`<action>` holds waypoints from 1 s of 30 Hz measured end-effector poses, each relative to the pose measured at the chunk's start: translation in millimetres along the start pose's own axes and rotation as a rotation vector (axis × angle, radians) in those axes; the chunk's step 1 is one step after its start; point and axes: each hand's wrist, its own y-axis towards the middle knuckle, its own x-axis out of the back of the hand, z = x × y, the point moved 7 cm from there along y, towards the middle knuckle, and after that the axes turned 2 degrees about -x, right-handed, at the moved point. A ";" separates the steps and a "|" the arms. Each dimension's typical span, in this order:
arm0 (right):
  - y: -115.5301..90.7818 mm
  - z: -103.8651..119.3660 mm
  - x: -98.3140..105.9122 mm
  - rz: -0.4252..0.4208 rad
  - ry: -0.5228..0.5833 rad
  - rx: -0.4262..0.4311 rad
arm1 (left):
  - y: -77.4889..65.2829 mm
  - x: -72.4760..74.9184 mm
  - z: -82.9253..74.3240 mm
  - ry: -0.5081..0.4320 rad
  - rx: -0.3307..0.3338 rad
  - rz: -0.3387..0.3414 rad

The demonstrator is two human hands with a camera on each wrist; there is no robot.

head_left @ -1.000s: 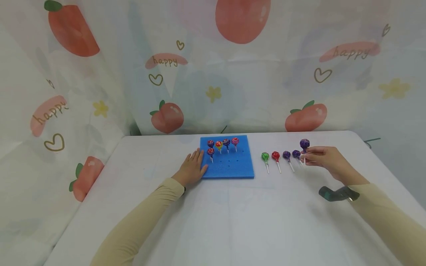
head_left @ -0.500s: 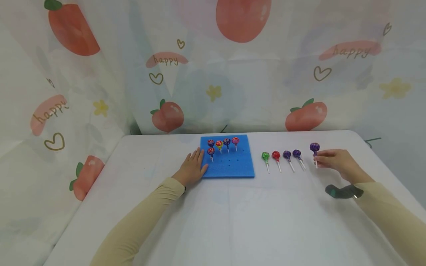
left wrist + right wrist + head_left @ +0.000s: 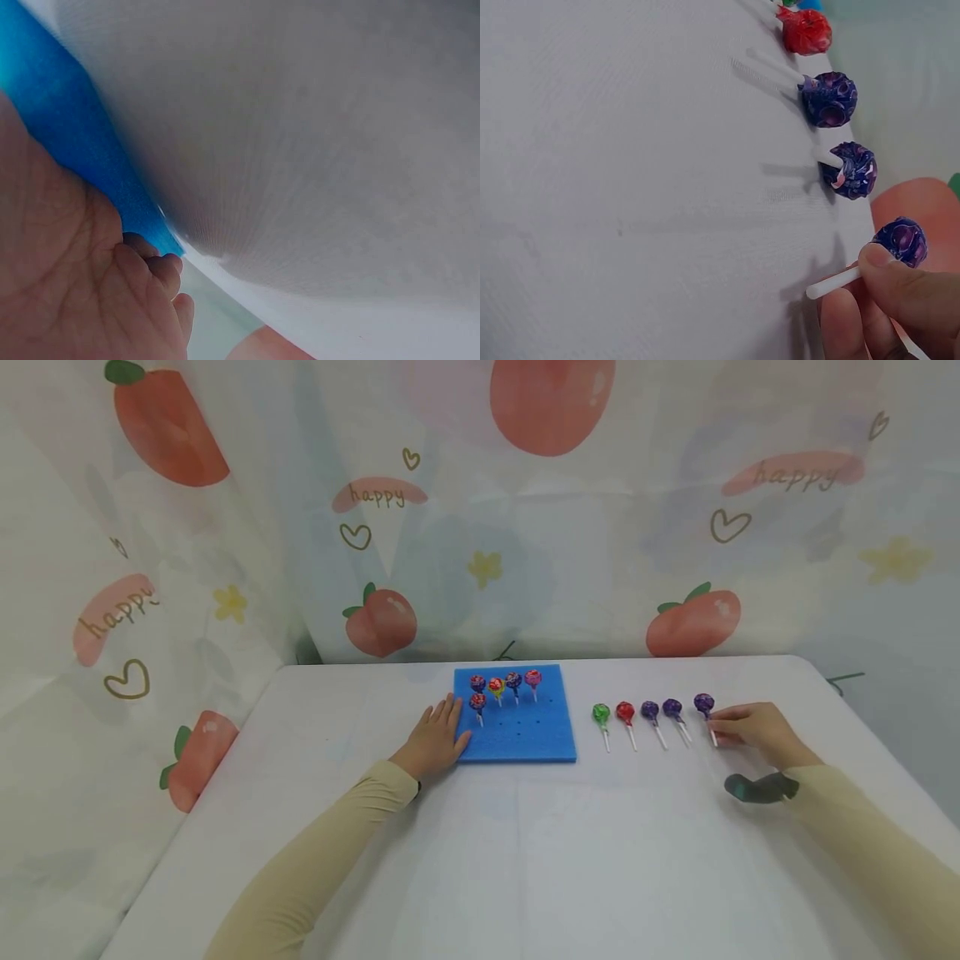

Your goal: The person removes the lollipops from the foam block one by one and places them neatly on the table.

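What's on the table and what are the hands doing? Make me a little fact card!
Right hand: pinching the stick of a purple lollipop
Left hand: resting on the board's left edge
Board colour: blue
Lollipops standing in board: five
On the table: green lollipop, red lollipop, two more purple ones
Behind: peach-patterned cloth

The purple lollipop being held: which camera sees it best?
The right wrist view: the purple lollipop looks biggest there, though the right hand covers part. The head view shows it small; the left wrist view misses it.
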 end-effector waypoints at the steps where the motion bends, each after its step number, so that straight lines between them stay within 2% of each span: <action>1: 0.7 -0.9 -0.4 0.001 0.001 -0.001 | -0.3 0.6 -0.5 0.003 -0.001 -0.002; 11: 6.1 -4.5 0.1 -0.017 -0.026 -0.016 | -1.7 3.5 -2.2 0.001 -0.006 -0.008; 19: 9.5 -4.0 1.9 -0.035 -0.094 -0.048 | -2.4 4.2 -2.6 -0.002 0.004 0.003; 25: 12.2 -7.0 1.4 -0.026 -0.094 -0.065 | -4.3 4.5 -3.3 0.010 0.013 0.023; 30: 12.5 -7.5 0.9 -0.025 -0.097 -0.066 | -3.8 3.7 -3.2 0.009 0.009 0.011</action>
